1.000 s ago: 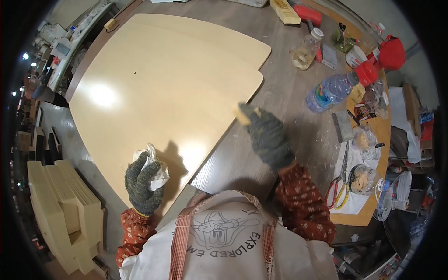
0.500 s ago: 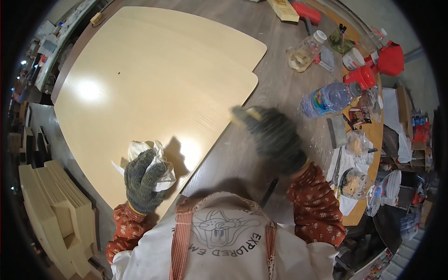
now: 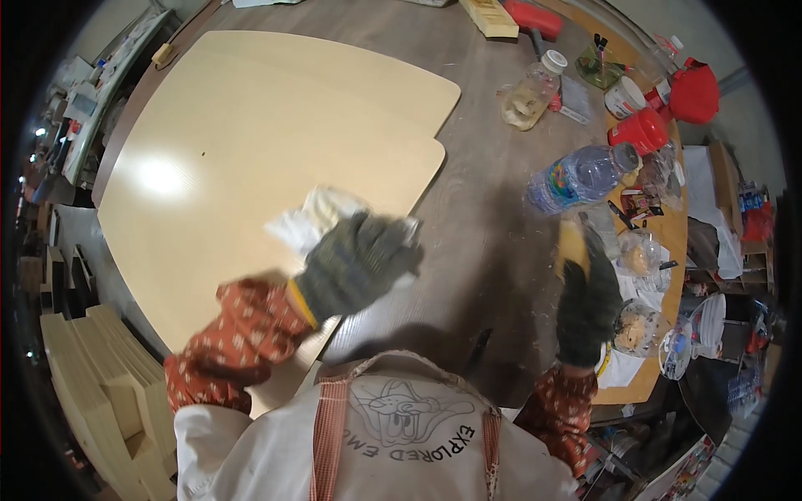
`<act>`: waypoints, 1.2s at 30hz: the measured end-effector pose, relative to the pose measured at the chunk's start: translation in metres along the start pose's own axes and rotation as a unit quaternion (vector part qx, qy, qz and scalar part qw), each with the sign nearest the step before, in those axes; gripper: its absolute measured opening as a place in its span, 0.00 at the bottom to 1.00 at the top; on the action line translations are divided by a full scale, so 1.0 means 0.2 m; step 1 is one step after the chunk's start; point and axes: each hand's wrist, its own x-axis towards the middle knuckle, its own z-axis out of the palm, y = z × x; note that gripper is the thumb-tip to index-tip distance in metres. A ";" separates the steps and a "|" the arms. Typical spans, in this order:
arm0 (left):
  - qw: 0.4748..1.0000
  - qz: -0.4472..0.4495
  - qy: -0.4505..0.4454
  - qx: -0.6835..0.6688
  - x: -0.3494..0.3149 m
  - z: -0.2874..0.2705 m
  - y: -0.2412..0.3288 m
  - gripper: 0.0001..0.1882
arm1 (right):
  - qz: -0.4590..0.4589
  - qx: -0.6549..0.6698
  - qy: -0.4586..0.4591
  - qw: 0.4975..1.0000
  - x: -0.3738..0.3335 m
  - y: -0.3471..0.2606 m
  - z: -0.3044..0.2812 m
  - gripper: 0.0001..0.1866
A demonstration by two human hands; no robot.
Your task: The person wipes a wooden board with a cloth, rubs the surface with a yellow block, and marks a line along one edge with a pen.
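Observation:
A pale wood-grain panel (image 3: 251,108) with rounded corners and a notched right side lies on the grey wooden table. My left hand (image 3: 355,263), in a dark knitted glove, is closed on a crumpled white cloth (image 3: 317,219) at the panel's near right edge. To the right, over the table by the row of containers, is my right hand (image 3: 587,305), gloved and smeared by motion. A small yellowish flat piece (image 3: 573,250) shows at its fingers; its kind is unclear. Just beyond these fingers lies a grey block (image 3: 600,225), partly covered.
A large clear plastic bottle (image 3: 581,177) lies on the right, near a red jar (image 3: 637,131). Farther back are a smaller bottle (image 3: 532,92) and a red-headed mallet (image 3: 535,18). Tubs of brownish stuff (image 3: 637,326) line the right edge. Stacked boards (image 3: 100,392) stand at lower left.
My left hand has moved right and forward with the cloth, to the panel's edge. My right hand has swung right, away from the panel, toward the containers. The view has shifted slightly.

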 end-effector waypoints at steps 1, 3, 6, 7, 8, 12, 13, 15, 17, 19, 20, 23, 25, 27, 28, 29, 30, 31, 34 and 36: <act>0.999 0.019 -0.013 0.038 0.06 0.06 -0.05 0.23 | 0.045 -0.008 0.037 0.998 -0.06 0.04 -0.03 0.19; 0.998 0.045 -0.015 0.032 0.23 0.14 -0.16 0.26 | 0.089 -0.009 0.078 0.993 -0.13 0.06 -0.09 0.21; 0.998 0.007 -0.016 0.055 0.47 0.27 -0.29 0.11 | 0.206 -0.093 0.135 0.965 -0.21 0.06 -0.16 0.21; 0.997 -0.019 -0.032 0.070 0.50 0.29 -0.31 0.11 | 0.212 -0.126 0.131 0.960 -0.23 0.09 -0.16 0.22; 0.997 -0.008 -0.035 0.068 0.53 0.29 -0.29 0.11 | 0.225 -0.163 0.128 0.952 -0.26 0.12 -0.17 0.23; 0.997 0.005 0.008 0.076 0.46 0.26 -0.17 0.13 | 0.296 -0.273 0.025 0.915 -0.35 0.28 -0.11 0.25; 0.996 0.018 0.052 0.077 0.40 0.24 -0.12 0.13 | 0.306 -0.274 0.026 0.911 -0.39 0.31 -0.09 0.25; 0.993 -0.003 -0.007 0.121 0.16 0.11 -0.01 0.26 | 0.227 -0.307 0.006 0.924 -0.37 0.32 -0.06 0.26; 0.997 -0.032 -0.038 0.054 -0.05 0.03 0.08 0.22 | 0.208 -0.336 0.004 0.919 -0.34 0.28 -0.07 0.26; 0.993 -0.023 0.022 0.113 -0.23 -0.06 0.20 0.18 | 0.173 -0.355 0.005 0.919 -0.25 0.20 -0.08 0.26; 0.993 -0.078 -0.028 0.084 -0.31 -0.14 0.27 0.16 | 0.180 -0.354 0.011 0.918 -0.18 0.14 -0.10 0.27; 0.984 -0.129 -0.107 0.053 -0.59 -0.35 0.44 0.14 | 0.093 -0.304 0.053 0.947 -0.07 0.05 -0.12 0.28; 0.972 -0.158 -0.145 0.092 -0.87 -0.43 0.60 0.17 | -0.024 -0.318 0.021 0.947 -0.01 0.11 -0.11 0.25; 0.960 -0.188 -0.152 0.141 -1.08 -0.50 0.74 0.18 | -0.093 -0.274 0.023 0.957 0.01 0.06 -0.08 0.21; 0.954 -0.217 -0.154 0.142 -1.19 -0.53 0.80 0.19 | -0.150 -0.160 0.010 0.976 0.01 0.13 -0.03 0.20; 0.943 -0.254 -0.161 0.145 -1.30 -0.57 0.91 0.19 | -0.197 -0.153 0.011 0.968 0.03 0.12 0.02 0.20; 0.926 -0.292 -0.183 0.153 -1.42 -0.60 1.00 0.21 | -0.236 -0.154 0.015 0.959 0.04 0.11 0.05 0.20; 0.918 -0.286 -0.190 0.197 -1.52 -0.57 0.95 0.21 | -0.255 -0.151 0.020 0.955 0.08 0.05 0.13 0.20; 0.794 -0.523 -0.244 0.193 -1.79 -0.54 0.95 0.17 | -0.323 -0.028 -0.015 0.946 0.15 -0.28 0.26 0.20; 0.717 -0.640 -0.113 0.252 -1.87 -0.58 0.99 0.17 | -0.369 -0.034 -0.071 0.926 0.19 -0.59 0.24 0.20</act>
